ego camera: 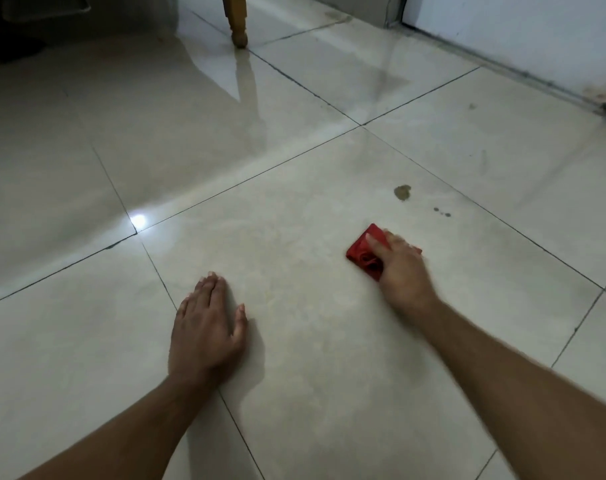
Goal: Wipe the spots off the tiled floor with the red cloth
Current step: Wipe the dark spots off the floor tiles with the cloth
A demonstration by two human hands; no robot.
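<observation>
Fingers (377,245) of the right hand (400,268) lie pressed down over the red cloth (362,256), curled a little at the tips so that they pin the folded square flat to the tiled floor (294,341) rather than pinching it. On the left hand (206,327) the fingers are straight and spread, palm down on bare tile, holding nothing and apparently only propping up the body.

As for progress, most of the work looks to be ahead. Beyond the cloth on the same tile sits a large brownish spot (402,192), untouched and well apart from the fabric's far corner. To its right lies a short trail of small dark drops (441,212), also clear of the cloth. Farther off, on the next tile toward the wall (536,32), there is a faint grey mark (471,106) and a pale smear (484,159), though the picture is too soft there to say whether these are dirt or reflections.

The tile around and behind the cloth shows no clear spots, so that patch may be finished. What remains is to push the cloth forward onto the big spot, then the drops, then check the far tile.
</observation>
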